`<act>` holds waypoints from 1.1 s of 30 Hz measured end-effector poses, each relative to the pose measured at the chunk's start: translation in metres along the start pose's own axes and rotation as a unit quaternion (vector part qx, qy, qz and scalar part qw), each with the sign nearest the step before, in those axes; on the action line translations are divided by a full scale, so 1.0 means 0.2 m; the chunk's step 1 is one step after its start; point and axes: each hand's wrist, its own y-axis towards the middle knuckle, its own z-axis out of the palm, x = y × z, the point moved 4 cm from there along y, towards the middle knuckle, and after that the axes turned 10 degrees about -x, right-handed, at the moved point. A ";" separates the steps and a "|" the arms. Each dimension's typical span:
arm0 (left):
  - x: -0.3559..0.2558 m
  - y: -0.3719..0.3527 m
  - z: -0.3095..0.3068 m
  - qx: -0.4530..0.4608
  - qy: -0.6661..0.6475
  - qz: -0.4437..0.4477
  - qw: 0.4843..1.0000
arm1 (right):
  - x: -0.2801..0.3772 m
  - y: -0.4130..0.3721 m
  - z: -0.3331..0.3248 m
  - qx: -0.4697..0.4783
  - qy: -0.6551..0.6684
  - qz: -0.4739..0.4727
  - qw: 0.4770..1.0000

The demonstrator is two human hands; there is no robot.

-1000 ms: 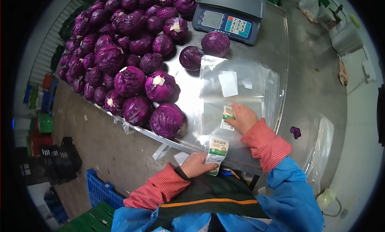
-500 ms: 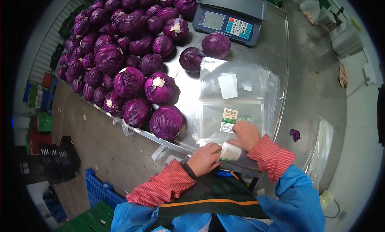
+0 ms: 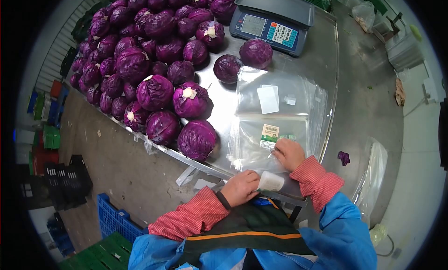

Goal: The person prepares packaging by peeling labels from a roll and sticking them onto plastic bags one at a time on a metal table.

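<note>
At the table (image 3: 223, 104) edge, left hand (image 3: 240, 188) closed around label roll (image 3: 271, 181), right hand (image 3: 290, 153) curled on clear bags (image 3: 249, 146), grip unclear.

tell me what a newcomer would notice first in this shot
A heap of round purple cabbages fills the left of the shiny steel table, with a grey digital scale at its far edge. Nearer, the right hand rests on a stack of clear plastic bags beside a green-and-white label, while the left hand holds a white label roll.

cabbages (image 3: 158, 50) left, bags (image 3: 275, 116) right, scale (image 3: 273, 20) behind
</note>
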 end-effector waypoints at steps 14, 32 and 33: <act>0.13 0.02 -0.03 0.002 -0.113 -0.247 0.962 | 0.40 0.63 -0.76 -0.237 -0.056 -0.149 0.958; -0.03 0.14 -0.23 0.081 -0.055 -0.182 0.979 | 0.44 0.07 -0.35 0.076 0.320 0.146 0.933; -0.04 0.15 -0.24 0.084 -0.044 -0.193 0.977 | 0.43 0.05 -0.32 0.060 0.313 0.158 0.934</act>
